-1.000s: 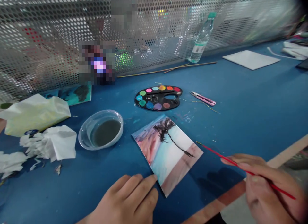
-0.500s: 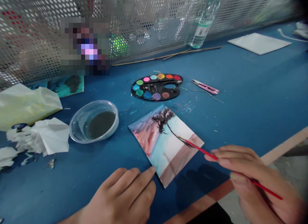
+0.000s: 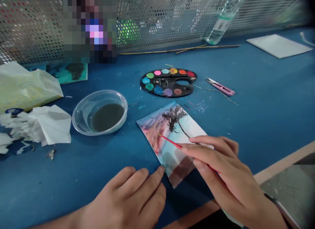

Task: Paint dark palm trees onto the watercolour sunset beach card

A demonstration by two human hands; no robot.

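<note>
A small painting (image 3: 169, 156) of a dark palm tree lies turned at an angle on the blue table. My right hand (image 3: 221, 170) pinches a thin red paintbrush (image 3: 172, 142) over it. The brush tip is above the reddish left part of the picture; whether it touches, I cannot tell. This hand covers the lower trunk and the right corner. My left hand (image 3: 135, 196) rests on the table with fingers extended and empty, its index fingertip against the painting's lower left edge. A black paint palette (image 3: 162, 83) with several colours sits just behind the painting.
Left of the painting stands a clear plastic bowl (image 3: 81, 119) of dark water. Crumpled tissue (image 3: 54, 124) lies further left. Pink thread snips (image 3: 221, 87), thin sticks (image 3: 147, 52), a water bottle (image 3: 219, 29) and a white panel (image 3: 278, 45) lie or stand toward the mesh screen (image 3: 157, 32).
My right hand has moved left with the paintbrush, whose tip went from the trunk's base to the reddish area. My left hand stays at the painting's edge. The view has shifted slightly.
</note>
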